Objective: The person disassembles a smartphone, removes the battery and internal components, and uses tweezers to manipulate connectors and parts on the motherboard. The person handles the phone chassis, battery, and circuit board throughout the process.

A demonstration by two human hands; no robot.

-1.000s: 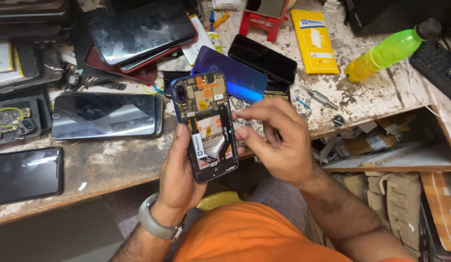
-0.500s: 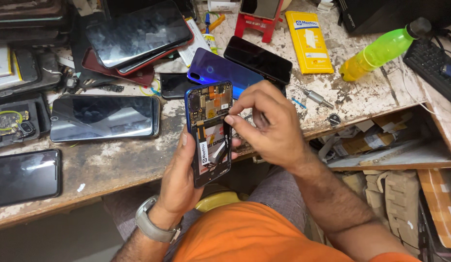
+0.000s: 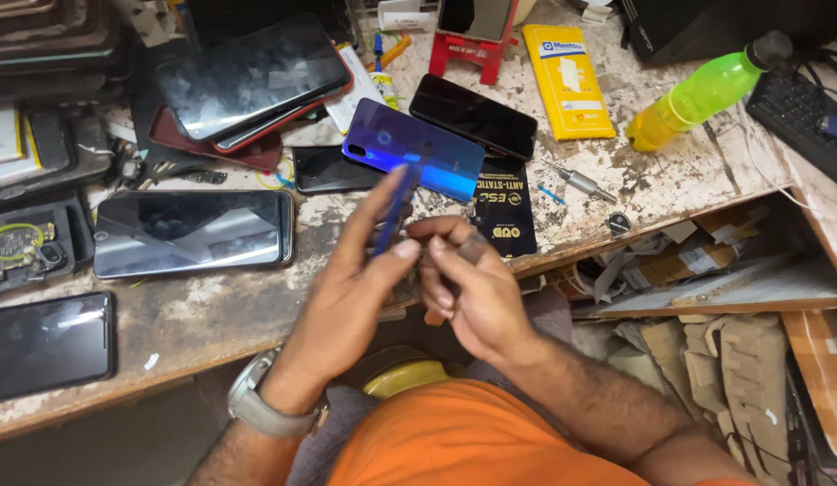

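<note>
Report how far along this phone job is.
Done: the blue back cover lies off on the bench. In hand: the left hand holds the phone edge-on, with the right hand working at it. Left: the cover is not yet refitted.

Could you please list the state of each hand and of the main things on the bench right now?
Left hand: raised, holding the opened phone edge-on.
Right hand: fingertips pinched at the phone's lower end.
Blue back cover: detached, flat on the bench.
Green bottle: capped, lying on its side.
Silver phone: flat, screen dark.
</note>
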